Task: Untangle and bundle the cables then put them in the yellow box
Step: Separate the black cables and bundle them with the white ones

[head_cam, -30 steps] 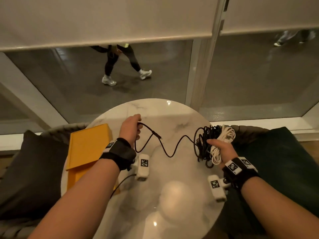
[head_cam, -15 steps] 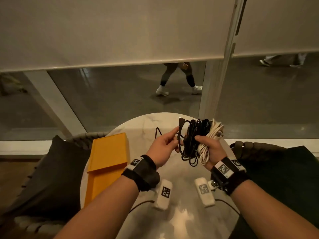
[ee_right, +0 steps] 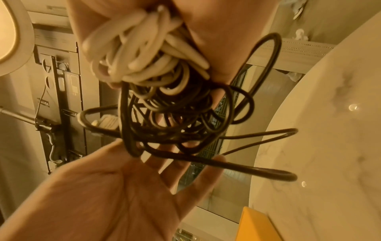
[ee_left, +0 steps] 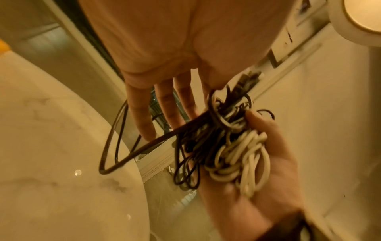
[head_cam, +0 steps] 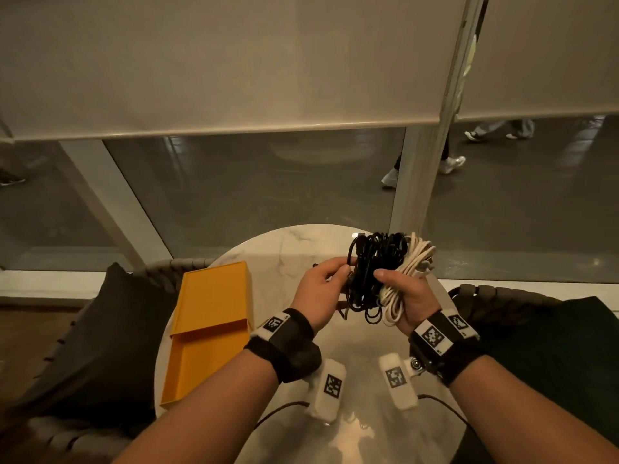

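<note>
Above the round marble table, my right hand grips a bundle made of a coiled black cable and a coiled white cable. My left hand is right beside the bundle, with thumb and forefinger pinching the black cable near its plug end and the other fingers straight. The left wrist view shows the black cable crossing my left fingers, with the white cable in my right hand. A loose black loop hangs out. The yellow box lies open at the table's left.
Dark cushions on woven chairs flank the table at left and right. Behind the table are a window pane and a lowered blind. Wrist camera modules hang under both forearms.
My left hand carried the black cable's free end from the table's left side over to the bundle. The stretched length was lifted off the table and gathered in.
</note>
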A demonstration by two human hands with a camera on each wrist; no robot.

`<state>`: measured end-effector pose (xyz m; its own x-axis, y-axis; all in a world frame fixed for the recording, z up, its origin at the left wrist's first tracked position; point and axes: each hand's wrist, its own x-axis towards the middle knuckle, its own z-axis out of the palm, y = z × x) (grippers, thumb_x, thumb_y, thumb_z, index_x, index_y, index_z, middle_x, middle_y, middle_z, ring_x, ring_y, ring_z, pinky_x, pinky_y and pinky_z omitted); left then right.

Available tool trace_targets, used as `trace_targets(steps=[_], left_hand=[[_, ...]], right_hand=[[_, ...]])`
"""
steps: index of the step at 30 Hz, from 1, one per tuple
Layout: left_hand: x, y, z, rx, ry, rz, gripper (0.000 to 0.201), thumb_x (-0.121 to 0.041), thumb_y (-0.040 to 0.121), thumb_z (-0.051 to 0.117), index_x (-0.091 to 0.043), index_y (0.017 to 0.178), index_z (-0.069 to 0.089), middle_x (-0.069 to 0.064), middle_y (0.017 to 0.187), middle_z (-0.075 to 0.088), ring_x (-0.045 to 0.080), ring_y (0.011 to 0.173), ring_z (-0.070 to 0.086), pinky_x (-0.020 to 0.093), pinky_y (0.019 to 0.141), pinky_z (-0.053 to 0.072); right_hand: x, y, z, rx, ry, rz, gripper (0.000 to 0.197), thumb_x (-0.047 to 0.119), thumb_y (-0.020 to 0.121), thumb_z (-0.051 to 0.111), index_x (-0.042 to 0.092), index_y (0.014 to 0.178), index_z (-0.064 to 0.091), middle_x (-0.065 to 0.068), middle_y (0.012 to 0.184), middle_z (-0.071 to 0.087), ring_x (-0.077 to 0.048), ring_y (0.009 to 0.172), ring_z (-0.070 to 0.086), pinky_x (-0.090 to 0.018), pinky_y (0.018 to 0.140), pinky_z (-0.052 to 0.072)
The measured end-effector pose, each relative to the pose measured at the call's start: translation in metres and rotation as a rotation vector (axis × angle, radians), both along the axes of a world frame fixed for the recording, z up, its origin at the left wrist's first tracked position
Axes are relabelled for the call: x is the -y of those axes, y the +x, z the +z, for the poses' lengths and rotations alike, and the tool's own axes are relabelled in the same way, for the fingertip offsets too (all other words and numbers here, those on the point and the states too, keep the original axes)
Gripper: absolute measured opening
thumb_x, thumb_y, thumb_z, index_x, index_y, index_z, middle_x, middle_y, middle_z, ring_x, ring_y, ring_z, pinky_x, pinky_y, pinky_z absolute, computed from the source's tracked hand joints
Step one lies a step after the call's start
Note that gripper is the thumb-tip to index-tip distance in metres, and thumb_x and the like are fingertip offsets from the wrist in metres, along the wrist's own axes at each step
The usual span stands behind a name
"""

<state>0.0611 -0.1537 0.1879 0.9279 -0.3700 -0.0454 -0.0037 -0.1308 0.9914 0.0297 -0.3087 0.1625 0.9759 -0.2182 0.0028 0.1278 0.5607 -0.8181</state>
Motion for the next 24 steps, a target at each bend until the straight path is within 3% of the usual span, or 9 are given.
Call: trace_targets(steps=[4, 8, 10, 12, 16, 19, 22, 24], left_hand=[[0.001, 0.005, -0.003, -0.016, -0.036, 0.024, 0.024, -0.013, 0.1, 0.054, -0.023, 0.116, 0.069, 0.008, 0.111, 0.065, 0.026, 0.093, 0.07, 0.048, 0.079, 0.061], [0.003, 0.008, -0.003, 0.025, -0.013, 0.034, 0.018, -0.009, 0.099, 0.053, -0.02, 0.11, 0.062, 0.006, 0.108, 0.059, 0.03, 0.086, 0.069, 0.046, 0.069, 0.062], [0.004, 0.01, -0.003, 0.052, 0.012, 0.019, 0.015, -0.01, 0.099, 0.053, -0.023, 0.106, 0.058, 0.008, 0.108, 0.059, 0.033, 0.085, 0.069, 0.048, 0.067, 0.062], [0.003, 0.013, -0.003, 0.065, 0.015, 0.038, 0.017, -0.01, 0.097, 0.056, -0.026, 0.102, 0.052, 0.008, 0.107, 0.056, 0.027, 0.078, 0.065, 0.042, 0.066, 0.06], [-0.002, 0.02, -0.005, 0.172, 0.195, 0.096, 0.032, -0.029, 0.085, 0.073, -0.024, 0.101, 0.046, -0.002, 0.103, 0.053, 0.015, 0.081, 0.052, 0.031, 0.076, 0.047], [-0.008, 0.021, -0.001, 0.264, 0.251, 0.086, 0.029, -0.044, 0.086, 0.07, -0.025, 0.102, 0.053, -0.007, 0.104, 0.055, 0.012, 0.091, 0.052, 0.027, 0.08, 0.041], [-0.026, 0.037, -0.004, 0.329, 0.377, 0.31, 0.032, -0.054, 0.09, 0.058, -0.028, 0.108, 0.055, -0.006, 0.113, 0.053, 0.014, 0.109, 0.045, 0.033, 0.091, 0.039], [-0.04, 0.051, -0.008, 0.158, 0.401, 0.369, 0.043, -0.062, 0.09, 0.051, -0.028, 0.116, 0.05, -0.001, 0.118, 0.057, 0.021, 0.113, 0.051, 0.041, 0.096, 0.044]], right_hand=[[-0.005, -0.005, 0.002, 0.042, 0.034, 0.09, 0.036, 0.001, 0.078, 0.06, 0.003, 0.113, 0.071, -0.028, 0.11, 0.069, -0.044, 0.102, 0.069, -0.057, 0.082, 0.058], [-0.009, -0.007, 0.003, 0.051, 0.062, 0.141, 0.034, 0.001, 0.077, 0.058, 0.011, 0.101, 0.079, -0.022, 0.102, 0.074, -0.036, 0.094, 0.073, -0.047, 0.074, 0.061], [-0.009, -0.007, 0.003, 0.043, 0.059, 0.149, 0.034, 0.001, 0.077, 0.059, 0.009, 0.104, 0.078, -0.023, 0.103, 0.073, -0.037, 0.095, 0.072, -0.047, 0.075, 0.06], [-0.008, -0.006, 0.004, 0.025, 0.071, 0.159, 0.035, 0.001, 0.076, 0.059, 0.004, 0.107, 0.075, -0.025, 0.104, 0.072, -0.038, 0.095, 0.072, -0.047, 0.073, 0.061], [-0.004, -0.005, 0.005, 0.022, 0.099, 0.101, 0.032, 0.002, 0.072, 0.058, 0.007, 0.096, 0.079, -0.023, 0.1, 0.074, -0.035, 0.09, 0.074, -0.046, 0.071, 0.062], [-0.001, -0.004, 0.011, 0.044, 0.135, 0.11, 0.031, 0.005, 0.073, 0.056, 0.009, 0.09, 0.081, -0.018, 0.093, 0.075, -0.03, 0.084, 0.075, -0.043, 0.072, 0.063], [0.006, -0.004, 0.017, 0.058, 0.172, 0.139, 0.032, 0.008, 0.075, 0.054, 0.006, 0.093, 0.08, -0.018, 0.093, 0.074, -0.029, 0.081, 0.073, -0.042, 0.073, 0.062], [0.011, -0.005, 0.019, 0.079, 0.166, 0.163, 0.034, 0.008, 0.075, 0.053, 0.006, 0.095, 0.08, -0.017, 0.094, 0.073, -0.03, 0.081, 0.073, -0.043, 0.075, 0.061]])
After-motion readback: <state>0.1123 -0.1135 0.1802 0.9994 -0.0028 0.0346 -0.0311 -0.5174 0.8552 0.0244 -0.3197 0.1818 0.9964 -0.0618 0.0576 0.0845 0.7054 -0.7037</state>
